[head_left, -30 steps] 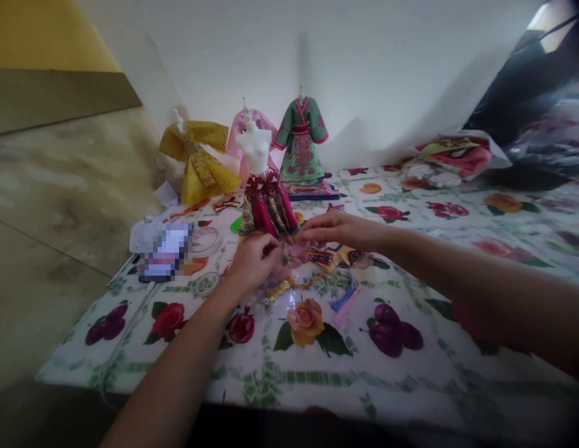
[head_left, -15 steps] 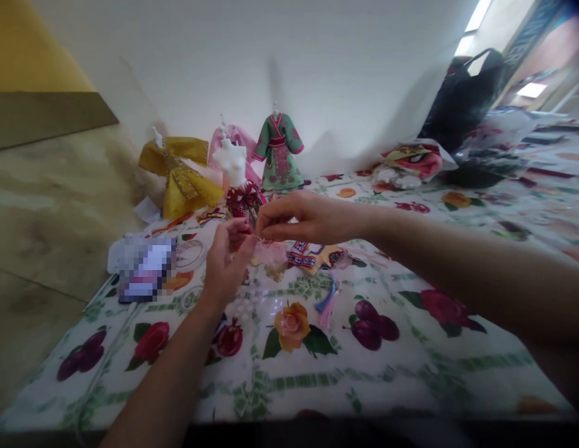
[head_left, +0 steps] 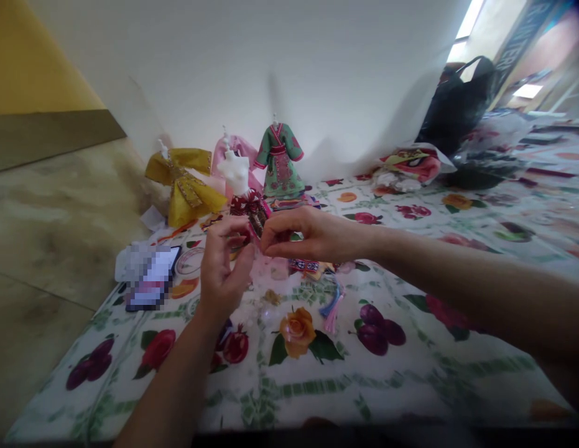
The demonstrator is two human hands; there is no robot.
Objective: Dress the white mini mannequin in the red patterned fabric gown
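Observation:
My right hand (head_left: 298, 233) is closed in a pinch over the table; what its fingertips hold, if anything, is too small to make out. Close beside it, my left hand (head_left: 226, 264) is curved, with thumb and fingers apart and nothing visible between them. Sheer pink fabric (head_left: 269, 267) lies just below the fingertips. Behind the hands stands a small white dress form (head_left: 236, 174) wearing a dark red patterned skirt (head_left: 249, 208), partly hidden by my fingers. A patterned ribbon piece (head_left: 304, 266) and a blue and pink tassel (head_left: 333, 308) are to the right.
Doll-sized garments stand by the wall: a yellow dress (head_left: 189, 193), a pink one (head_left: 245, 146) and a green robe (head_left: 278, 162). A phone (head_left: 153, 280) and a ring-shaped roll (head_left: 189, 261) lie left. A plastic-wrapped bundle (head_left: 413, 167) and a black bag (head_left: 461, 102) are at the right.
My left thumb and fingers have spread farther apart. My right hand stays pinched beside it. The view has shifted slightly, so the things on the table appear a little lower.

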